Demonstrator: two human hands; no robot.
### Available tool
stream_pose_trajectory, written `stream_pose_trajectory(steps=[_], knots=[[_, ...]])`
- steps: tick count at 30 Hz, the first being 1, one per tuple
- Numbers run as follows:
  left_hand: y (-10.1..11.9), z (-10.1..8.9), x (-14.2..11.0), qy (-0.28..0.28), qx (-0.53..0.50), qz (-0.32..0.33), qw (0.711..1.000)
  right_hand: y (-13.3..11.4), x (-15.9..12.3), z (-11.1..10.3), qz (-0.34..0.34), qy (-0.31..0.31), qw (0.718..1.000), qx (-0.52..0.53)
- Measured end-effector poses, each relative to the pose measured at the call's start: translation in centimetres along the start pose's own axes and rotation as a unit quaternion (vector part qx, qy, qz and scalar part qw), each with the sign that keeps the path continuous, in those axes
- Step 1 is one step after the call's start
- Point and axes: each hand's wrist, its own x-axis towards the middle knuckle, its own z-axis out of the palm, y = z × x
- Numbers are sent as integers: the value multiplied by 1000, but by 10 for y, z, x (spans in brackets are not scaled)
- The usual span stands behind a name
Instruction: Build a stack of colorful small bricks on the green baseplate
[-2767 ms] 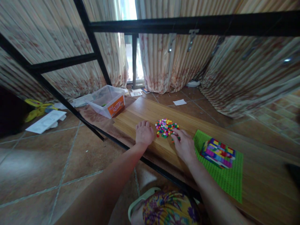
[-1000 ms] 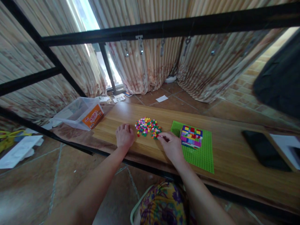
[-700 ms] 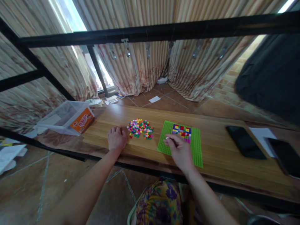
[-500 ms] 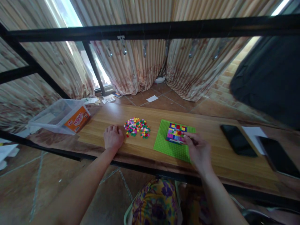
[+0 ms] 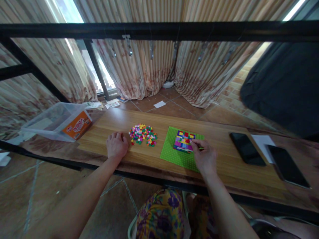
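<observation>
My right hand (image 5: 205, 156) is at the right edge of a block of multicoloured toy bricks (image 5: 183, 141), thumb and forefinger pinched on a small toy brick that they mostly hide. That block stands on a green studded baseplate (image 5: 171, 156) on the wooden table. My left hand (image 5: 117, 145) rests on the tabletop, palm down, fingers loosely laid and holding nothing. Just right of it lies a pile of small loose bricks (image 5: 142, 133) in many colours, a smaller cluster at its right side.
A clear plastic bin (image 5: 57, 121) with an orange label stands beyond the table's left end. Two dark phones or tablets, one nearer (image 5: 246, 148) and one farther right (image 5: 287, 165), lie near white paper (image 5: 263, 146). A black metal bar (image 5: 159, 31) crosses above; patterned curtains (image 5: 149, 73) hang behind.
My right hand has gone from the loose pile to the brick block, carrying a small pale brick. My left hand has stayed beside the pile. The view has swung right.
</observation>
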Motion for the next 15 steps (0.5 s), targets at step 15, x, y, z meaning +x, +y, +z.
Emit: stream_pose_trajectory(steps=[15], knots=[[1,1,-1,2,-3,-4,1000,2,0,-3,-28,10,1000,2]])
